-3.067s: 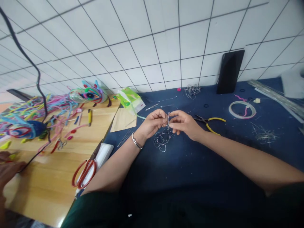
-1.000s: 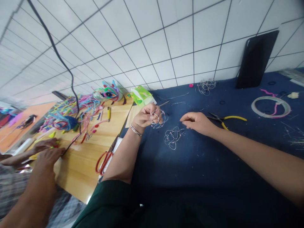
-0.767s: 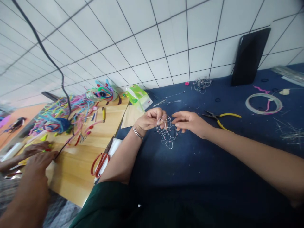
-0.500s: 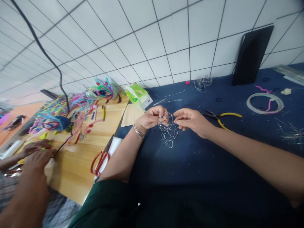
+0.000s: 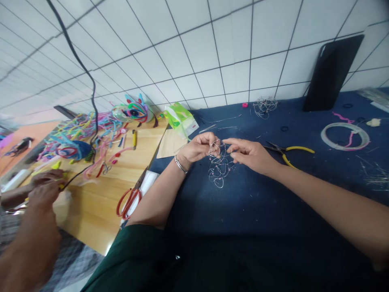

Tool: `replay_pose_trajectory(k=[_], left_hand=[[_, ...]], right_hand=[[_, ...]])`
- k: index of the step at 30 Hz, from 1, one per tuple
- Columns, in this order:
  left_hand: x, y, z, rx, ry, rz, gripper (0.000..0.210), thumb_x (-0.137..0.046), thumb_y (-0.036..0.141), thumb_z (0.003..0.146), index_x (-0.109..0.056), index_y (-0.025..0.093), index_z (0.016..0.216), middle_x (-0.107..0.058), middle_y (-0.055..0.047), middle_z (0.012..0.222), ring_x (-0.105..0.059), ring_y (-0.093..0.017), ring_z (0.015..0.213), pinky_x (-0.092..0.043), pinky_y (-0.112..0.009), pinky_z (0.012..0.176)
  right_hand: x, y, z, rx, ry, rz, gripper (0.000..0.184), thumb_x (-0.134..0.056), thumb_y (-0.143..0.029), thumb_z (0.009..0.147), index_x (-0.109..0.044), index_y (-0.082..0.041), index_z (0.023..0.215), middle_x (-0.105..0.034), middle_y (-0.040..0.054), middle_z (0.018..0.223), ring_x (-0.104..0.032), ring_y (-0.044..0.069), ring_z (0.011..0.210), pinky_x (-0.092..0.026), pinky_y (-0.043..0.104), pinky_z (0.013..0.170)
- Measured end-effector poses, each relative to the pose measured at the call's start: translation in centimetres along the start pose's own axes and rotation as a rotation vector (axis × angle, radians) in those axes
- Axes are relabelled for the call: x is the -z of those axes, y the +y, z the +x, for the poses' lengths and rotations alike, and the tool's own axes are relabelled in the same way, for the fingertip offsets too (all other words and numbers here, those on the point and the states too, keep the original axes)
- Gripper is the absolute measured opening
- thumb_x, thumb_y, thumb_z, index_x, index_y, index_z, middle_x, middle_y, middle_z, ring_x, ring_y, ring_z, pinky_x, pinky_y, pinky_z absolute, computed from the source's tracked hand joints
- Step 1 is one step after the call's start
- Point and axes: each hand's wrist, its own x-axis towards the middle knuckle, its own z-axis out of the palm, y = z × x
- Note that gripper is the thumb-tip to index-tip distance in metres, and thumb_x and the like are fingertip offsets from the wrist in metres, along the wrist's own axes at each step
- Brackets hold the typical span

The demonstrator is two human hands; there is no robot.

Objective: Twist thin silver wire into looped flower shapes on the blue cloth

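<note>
My left hand is closed in a pinch on a tangle of thin silver wire loops dotted with small pinkish beads. The loops hang below its fingertips over the dark blue cloth. At the tangle's right side is my right hand, its index finger stretched out and its thumb apart from it. A fine wire loop shows close to those fingertips; whether they touch it is too small to tell. Just right of that hand lie pliers with yellow handles.
A second wire tangle and a pink ring sit by the tiled wall. A black tablet-like panel leans there. Rightward is a clear coil. Red-handled scissors lie left, near a co-worker's hands at a wooden table.
My right thumb and index finger have parted slightly. The wire tangle stays in my left hand. The whole view has shifted a little, and the co-worker's hands have moved slightly.
</note>
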Motion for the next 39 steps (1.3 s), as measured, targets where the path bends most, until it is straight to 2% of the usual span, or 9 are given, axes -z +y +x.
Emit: replay_pose_trajectory(k=[7,14,18,23,29,33,39], left_hand=[[0.2,0.2,0.0,-0.013,-0.007,-0.04,0.028,-0.075,0.02,0.067,-0.047,0.016,0.068,-0.052,0.002,0.07,-0.059,-0.011,0.059,-0.056,-0.033,0.062],[0.4,0.0,0.0,0.006,0.023,-0.024,0.03,-0.075,0.02,0.065,-0.045,0.018,0.069,-0.053,0.002,0.071,-0.059,-0.011,0.059,-0.056,-0.034,0.063],[0.6,0.0,0.0,-0.005,-0.005,-0.034,0.027,-0.073,0.02,0.067,-0.047,0.018,0.072,-0.053,0.002,0.072,-0.06,-0.011,0.059,-0.056,-0.034,0.064],[0.6,0.0,-0.1,-0.002,-0.028,-0.06,0.026,-0.073,0.018,0.067,-0.048,0.017,0.073,-0.054,0.001,0.073,-0.059,-0.011,0.06,-0.056,-0.034,0.065],[0.5,0.1,0.0,-0.029,-0.032,-0.066,0.026,-0.073,0.017,0.068,-0.047,0.016,0.071,-0.054,0.001,0.072,-0.059,-0.011,0.061,-0.056,-0.031,0.062],[0.6,0.0,0.0,-0.017,-0.015,-0.032,0.028,-0.073,0.02,0.068,-0.046,0.017,0.07,-0.053,0.002,0.072,-0.058,-0.01,0.06,-0.055,-0.031,0.061],[0.2,0.4,0.0,-0.019,-0.034,0.037,0.027,-0.073,0.021,0.07,-0.047,0.017,0.071,-0.055,0.002,0.075,-0.06,-0.01,0.063,-0.055,-0.03,0.063]], right_hand=[[0.4,-0.1,-0.1,0.202,-0.079,-0.132,0.047,-0.05,-0.016,0.082,-0.058,-0.035,0.124,-0.06,0.0002,0.121,-0.059,0.009,0.069,-0.053,0.031,0.074],[0.5,0.1,-0.2,0.214,-0.025,-0.157,0.042,-0.05,-0.017,0.083,-0.062,-0.033,0.121,-0.061,0.0021,0.12,-0.059,0.009,0.07,-0.053,0.031,0.073],[0.5,0.3,-0.1,0.218,-0.032,-0.199,0.041,-0.05,-0.016,0.084,-0.063,-0.032,0.12,-0.061,0.0025,0.118,-0.058,0.009,0.07,-0.052,0.03,0.072],[0.5,0.8,0.0,0.261,-0.063,-0.249,0.038,-0.053,-0.019,0.084,-0.064,-0.03,0.119,-0.058,0.0037,0.125,-0.059,0.008,0.07,-0.052,0.028,0.072],[0.8,0.8,0.0,0.268,-0.09,-0.293,0.033,-0.054,-0.02,0.085,-0.067,-0.029,0.113,-0.057,0.0044,0.127,-0.062,0.016,0.093,-0.051,0.031,0.08],[0.7,0.6,0.0,0.216,-0.082,-0.261,0.029,-0.056,-0.021,0.083,-0.069,-0.026,0.107,-0.058,0.0053,0.126,-0.063,0.015,0.087,-0.051,0.033,0.079],[0.5,0.5,0.4,0.006,-0.015,0.027,0.033,-0.059,-0.023,0.079,-0.057,-0.021,0.113,-0.065,0.0073,0.107,-0.063,0.013,0.068,-0.053,0.029,0.063]])
